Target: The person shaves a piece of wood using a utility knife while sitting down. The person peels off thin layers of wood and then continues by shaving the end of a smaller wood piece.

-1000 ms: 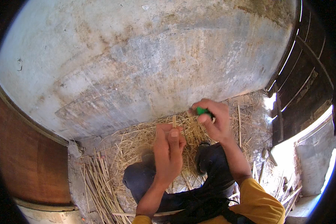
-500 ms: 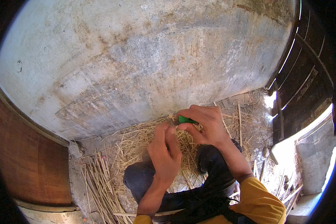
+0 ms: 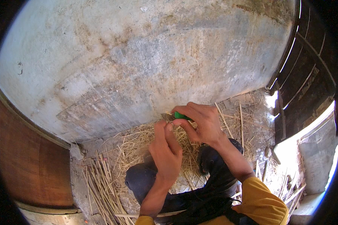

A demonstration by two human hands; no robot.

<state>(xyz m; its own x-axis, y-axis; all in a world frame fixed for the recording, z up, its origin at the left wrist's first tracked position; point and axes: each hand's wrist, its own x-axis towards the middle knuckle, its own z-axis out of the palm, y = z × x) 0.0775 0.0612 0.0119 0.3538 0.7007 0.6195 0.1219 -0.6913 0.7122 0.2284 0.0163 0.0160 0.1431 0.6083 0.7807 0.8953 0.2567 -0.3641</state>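
My right hand (image 3: pixel 204 123) is closed around the green handle of a small knife (image 3: pixel 180 115), its short dark blade pointing left. Just below the blade, my left hand (image 3: pixel 166 148) is closed in a pinch, thumb against forefinger. Whatever sits between those fingertips is too small to make out. Both hands almost meet above a heap of pale curled shavings (image 3: pixel 137 140), in front of my bent knees in dark trousers.
A stained grey wall (image 3: pixel 169 60) rises close ahead. Thin split sticks (image 3: pixel 106 183) lie at lower left, beside a brown wooden panel (image 3: pixel 30 157). Dark boards (image 3: pixel 304 75) stand at right, and more strips (image 3: pixel 294 193) lie in bright light at lower right.
My right hand has shifted slightly left and up with the knife, and more of its blade shows above my left fingertips. My left hand has hardly moved.
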